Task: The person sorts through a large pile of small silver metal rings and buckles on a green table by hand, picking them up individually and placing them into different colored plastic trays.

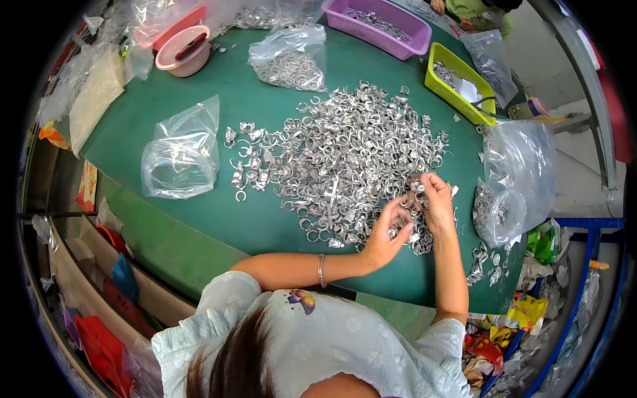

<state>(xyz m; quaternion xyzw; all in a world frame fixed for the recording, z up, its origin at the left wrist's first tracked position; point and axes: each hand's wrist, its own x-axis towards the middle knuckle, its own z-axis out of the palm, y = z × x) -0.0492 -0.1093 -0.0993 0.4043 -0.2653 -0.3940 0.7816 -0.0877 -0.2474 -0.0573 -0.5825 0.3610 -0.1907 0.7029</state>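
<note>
A wide heap of small silver metal rings (358,139) spreads over the green tabletop (199,219). At the heap's near right edge, my right hand (434,202) is closed in a pinch on a few silver rings (418,191), their exact shape partly covered by the fingers. Just left of it, my left hand (386,235) curls its fingers, thumb apart, with silver pieces showing in its hollow. The left fingertips come close to the pieces in the right hand. A metal bangle (321,270) circles my left wrist.
An open clear bag (182,156) lies left of the heap; a filled bag (290,65) stands behind it. Purple (378,30) and lime-green (458,89) bins hold metal pieces. Another bag (494,209) lies right. A pink bowl (182,56) stands far left. Another person (481,13) is at far right.
</note>
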